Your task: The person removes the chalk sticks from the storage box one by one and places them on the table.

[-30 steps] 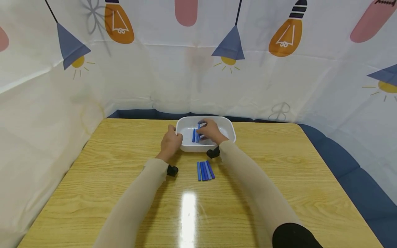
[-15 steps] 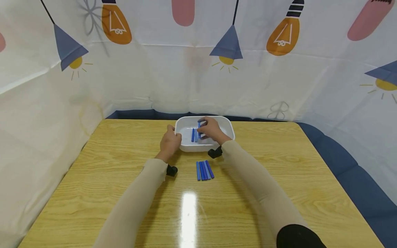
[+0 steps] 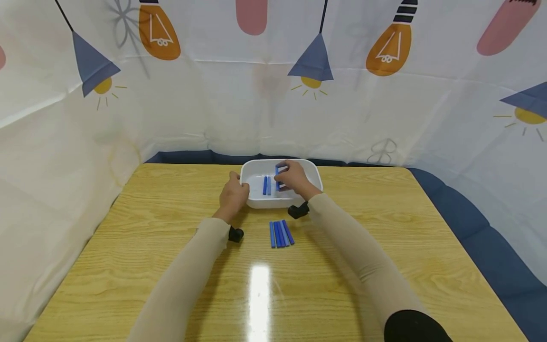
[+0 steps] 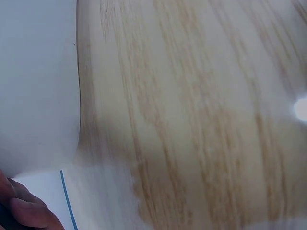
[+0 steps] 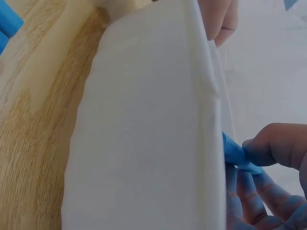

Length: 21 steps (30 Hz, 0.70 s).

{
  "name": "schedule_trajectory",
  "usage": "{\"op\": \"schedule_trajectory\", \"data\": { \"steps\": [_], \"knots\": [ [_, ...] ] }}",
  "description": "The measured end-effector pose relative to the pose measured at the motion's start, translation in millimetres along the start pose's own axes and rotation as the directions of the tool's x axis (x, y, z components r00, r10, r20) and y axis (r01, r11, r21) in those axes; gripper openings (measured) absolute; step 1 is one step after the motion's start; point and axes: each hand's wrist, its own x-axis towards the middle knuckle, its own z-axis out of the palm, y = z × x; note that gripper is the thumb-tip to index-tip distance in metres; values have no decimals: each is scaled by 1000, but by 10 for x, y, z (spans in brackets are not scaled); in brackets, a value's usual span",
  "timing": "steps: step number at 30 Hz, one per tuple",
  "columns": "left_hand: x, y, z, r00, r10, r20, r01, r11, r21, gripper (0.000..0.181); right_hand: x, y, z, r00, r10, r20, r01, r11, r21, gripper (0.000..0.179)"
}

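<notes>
A white tray (image 3: 269, 204) stands on the wooden table near its far edge. My left hand (image 3: 234, 192) grips the tray's left end, with the thumb near the rim. Inside the tray lie two slim blue sticks (image 3: 267, 185), side by side. My right hand (image 3: 295, 176) is in the tray just right of them, pinching another blue stick (image 5: 233, 152) between thumb and fingers. In the right wrist view the tray wall (image 5: 144, 120) hides part of that stick. The fingertips look blue there.
Several blue sticks (image 3: 281, 233) lie in a loose fan on the table (image 3: 171, 228), in front of the tray. A white printed cloth (image 3: 239, 109) hangs behind the table. Blue padding (image 3: 466, 223) runs along the right edge.
My right hand has shifted slightly right inside the tray with its blue stick, which now stands apart from the two lying ones. The left hand stays on the tray.
</notes>
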Motion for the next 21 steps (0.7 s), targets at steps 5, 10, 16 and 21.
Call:
{"op": "schedule_trajectory", "data": {
  "steps": [5, 10, 16, 21],
  "knots": [
    [-3, 3, -13, 1000, 16, -8, -16, 1000, 8, 42, -77, -11, -52, 1000, -26, 11, 26, 1000, 18, 50],
    [-10, 11, -16, 1000, 13, -1, -13, 1000, -1, 41, -158, -10, -109, 998, -55, 20, 55, 998, 8, 48],
    [-1, 8, -23, 1000, 1, 12, 0, 1000, -8, 42, -262, -17, -177, 996, -84, 36, 83, 996, 22, 48],
    [0, 10, -30, 1000, -1, 17, 2, 1000, -10, 43, -365, -5, -235, 992, -117, 43, 115, 993, 33, 46]
  ]
}}
